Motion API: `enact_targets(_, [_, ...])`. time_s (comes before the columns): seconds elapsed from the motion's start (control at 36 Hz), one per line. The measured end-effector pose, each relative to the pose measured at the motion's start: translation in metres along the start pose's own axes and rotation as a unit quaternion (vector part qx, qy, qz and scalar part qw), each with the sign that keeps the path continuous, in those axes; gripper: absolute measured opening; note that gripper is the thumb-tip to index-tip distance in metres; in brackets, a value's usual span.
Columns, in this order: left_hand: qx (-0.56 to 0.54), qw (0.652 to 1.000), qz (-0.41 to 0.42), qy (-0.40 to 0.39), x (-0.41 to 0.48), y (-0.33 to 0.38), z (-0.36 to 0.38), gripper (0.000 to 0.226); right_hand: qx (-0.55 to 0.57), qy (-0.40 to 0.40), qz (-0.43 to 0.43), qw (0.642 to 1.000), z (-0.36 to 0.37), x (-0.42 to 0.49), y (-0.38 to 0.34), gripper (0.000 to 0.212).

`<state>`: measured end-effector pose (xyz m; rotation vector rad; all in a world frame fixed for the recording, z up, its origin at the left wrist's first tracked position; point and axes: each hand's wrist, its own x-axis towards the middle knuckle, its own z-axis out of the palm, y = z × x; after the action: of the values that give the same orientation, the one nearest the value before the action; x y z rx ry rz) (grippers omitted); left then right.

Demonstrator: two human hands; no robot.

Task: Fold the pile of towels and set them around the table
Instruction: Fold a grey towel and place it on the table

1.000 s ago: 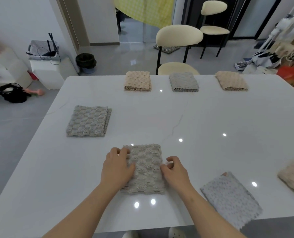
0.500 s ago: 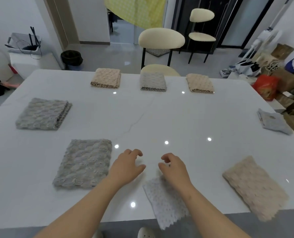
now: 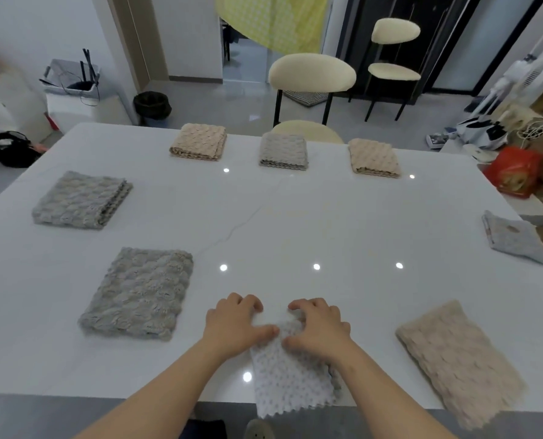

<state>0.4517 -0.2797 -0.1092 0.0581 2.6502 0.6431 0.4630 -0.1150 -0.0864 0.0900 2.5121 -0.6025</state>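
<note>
A pale dotted white towel (image 3: pixel 290 375) lies folded at the near edge of the white table (image 3: pixel 295 223), its lower end hanging over the rim. My left hand (image 3: pixel 235 324) and my right hand (image 3: pixel 319 326) both rest on its far end, fingers curled and pressing into the cloth. A folded grey towel (image 3: pixel 140 294) lies just to the left. A folded beige towel (image 3: pixel 453 356) lies to the right near the edge.
More folded towels ring the table: grey (image 3: pixel 80 201) at left, beige (image 3: pixel 198 142), grey (image 3: pixel 283 152) and beige (image 3: pixel 374 158) along the far edge, light grey (image 3: pixel 514 240) at right. A cream chair (image 3: pixel 311 74) stands behind the table.
My hands left the grey towel at the left and moved right onto the white dotted towel; the view shifted right with them.
</note>
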Motion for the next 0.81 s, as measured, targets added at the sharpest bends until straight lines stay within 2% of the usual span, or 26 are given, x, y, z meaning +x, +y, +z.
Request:
enact_targets(0.08, [-0.014, 1.0, -0.006, -0.012, 0.003, 0.0, -0.002, 0.048, -0.034, -0.022, -0.01, 0.999, 0.0, 0.002, -0.001, 0.064])
enact_targets(0.17, [-0.019, 1.0, -0.002, -0.012, 0.005, -0.001, -0.003, 0.044, -0.047, -0.017, -0.001, 0.999, 0.005, 0.004, 0.0, 0.055])
enact_targets(0.36, [-0.011, 0.999, 0.02, -0.037, 0.007, -0.004, -0.005, 0.026, -0.003, 0.011, 0.003, 1.0, 0.009, 0.006, 0.001, 0.016])
enact_targets(0.42, [-0.003, 0.999, 0.019, -0.041, 0.008, -0.005, -0.005, 0.03, 0.021, 0.027, 0.003, 0.999, 0.009, 0.007, 0.001, 0.014])
enact_targets(0.47, [-0.005, 0.999, 0.026, -0.043, 0.008, -0.007, -0.006, 0.023, 0.041, 0.041, -0.001, 0.998, 0.01, 0.007, 0.001, 0.013])
enact_targets(0.53, [-0.052, 0.997, 0.029, -0.038, 0.008, -0.008, -0.007, 0.015, 0.075, 0.048, -0.006, 0.996, 0.01, 0.008, 0.001, 0.008])
enact_targets(0.58, [-0.159, 0.987, 0.01, -0.018, 0.007, -0.011, -0.006, 0.016, 0.148, 0.051, -0.014, 0.988, 0.009, 0.009, 0.001, 0.018])
enact_targets(0.64, [-0.274, 0.961, -0.025, 0.005, 0.006, -0.012, -0.008, 0.017, 0.262, 0.065, -0.011, 0.963, 0.005, 0.009, -0.002, 0.018])
enact_targets(0.69, [-0.359, 0.932, -0.054, -0.009, 0.005, -0.012, -0.012, 0.024, 0.371, 0.084, 0.01, 0.925, 0.001, 0.009, -0.003, 0.017])
enact_targets(0.75, [-0.382, 0.92, -0.067, -0.052, 0.006, -0.012, -0.017, 0.032, 0.475, 0.084, 0.037, 0.875, -0.002, 0.01, -0.004, 0.008])
enact_targets(0.81, [-0.365, 0.924, -0.059, -0.092, 0.007, -0.011, -0.02, 0.026, 0.552, 0.081, 0.058, 0.828, -0.005, 0.009, -0.004, 0.006])
